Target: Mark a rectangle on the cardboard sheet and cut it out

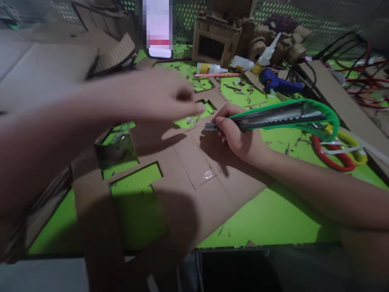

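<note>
My right hand (238,136) grips a green utility knife (279,115), its metal tip low over a sheet of brown cardboard (179,158). Thin lines outline a narrow rectangle on the sheet, beside several cut-out openings. Within that outline lies a small clear blob (208,174). My left hand (164,95) hovers over the sheet's far part, left of the blade. Motion smears it, and its fingers cannot be made out clearly. Its shadow falls across the cardboard.
Scissors (334,158) with red and yellow handles lie right. Toward the back are a blue glue gun (279,82), glue bottles (209,68), a pink pencil (219,75), a phone (159,50) and a cardboard box (212,38). Scraps litter the green table (258,219); wires (361,81) tangle at right.
</note>
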`<action>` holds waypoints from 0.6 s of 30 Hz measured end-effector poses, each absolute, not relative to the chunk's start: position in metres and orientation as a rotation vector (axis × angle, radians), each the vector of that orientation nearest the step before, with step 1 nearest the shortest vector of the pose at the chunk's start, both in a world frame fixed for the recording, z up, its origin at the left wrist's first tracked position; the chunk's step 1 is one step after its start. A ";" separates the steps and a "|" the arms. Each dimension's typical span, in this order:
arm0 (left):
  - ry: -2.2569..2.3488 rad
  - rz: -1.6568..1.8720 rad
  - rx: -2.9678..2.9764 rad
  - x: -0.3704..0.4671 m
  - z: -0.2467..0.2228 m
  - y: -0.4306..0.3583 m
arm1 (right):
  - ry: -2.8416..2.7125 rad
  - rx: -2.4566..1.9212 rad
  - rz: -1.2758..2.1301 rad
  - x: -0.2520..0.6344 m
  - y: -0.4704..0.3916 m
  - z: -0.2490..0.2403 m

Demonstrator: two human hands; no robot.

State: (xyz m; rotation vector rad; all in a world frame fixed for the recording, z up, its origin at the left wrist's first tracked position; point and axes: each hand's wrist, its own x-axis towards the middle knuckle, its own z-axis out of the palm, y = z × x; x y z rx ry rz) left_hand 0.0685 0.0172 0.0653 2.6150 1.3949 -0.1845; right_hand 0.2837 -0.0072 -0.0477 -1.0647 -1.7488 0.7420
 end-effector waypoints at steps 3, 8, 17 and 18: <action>1.362 -0.315 2.664 0.067 0.049 0.024 | -1.747 -1.053 0.729 0.283 -0.008 -0.046; 1.268 -0.394 2.733 0.067 0.016 0.034 | -1.763 -1.042 0.728 0.284 -0.009 -0.047; 1.339 -0.232 2.588 0.065 0.016 0.030 | -1.773 -0.985 0.662 0.286 -0.015 -0.043; 1.349 -0.218 2.573 0.064 0.016 0.029 | -1.775 -0.980 0.659 0.286 -0.016 -0.042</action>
